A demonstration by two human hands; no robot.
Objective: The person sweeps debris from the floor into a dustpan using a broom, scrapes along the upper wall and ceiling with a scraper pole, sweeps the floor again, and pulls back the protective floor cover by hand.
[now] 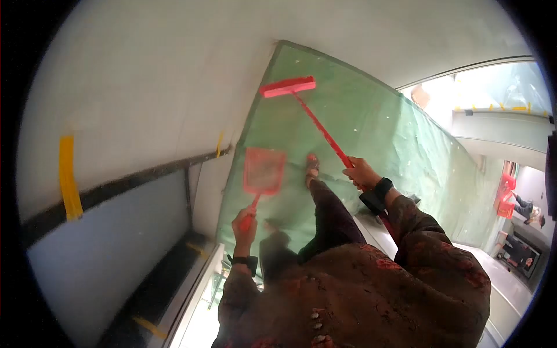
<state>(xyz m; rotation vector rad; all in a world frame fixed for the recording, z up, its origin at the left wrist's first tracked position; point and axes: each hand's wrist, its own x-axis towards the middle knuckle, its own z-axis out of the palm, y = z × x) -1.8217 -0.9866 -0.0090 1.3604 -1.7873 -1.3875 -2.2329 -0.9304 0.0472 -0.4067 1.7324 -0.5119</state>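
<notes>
My right hand (362, 173) is closed round the red handle of a broom (322, 129). Its wide red head (288, 86) is out ahead, over the green floor covering (342, 95). In my left hand (243, 227) is the short handle of a red dustpan (264, 171), its pan pointing forward. The pan looks slightly blurred. Whether pan or broom head touches the floor I cannot tell. My foot (313, 165) stands between the dustpan and the broom handle. Dark bands circle both my wrists.
A pale wall (145, 87) with a dark rail (139, 174) and yellow tape (69, 177) rises on the left. At the far right are a person (531, 213) and red objects (505, 197) too small to make out. The green covering is creased towards the right.
</notes>
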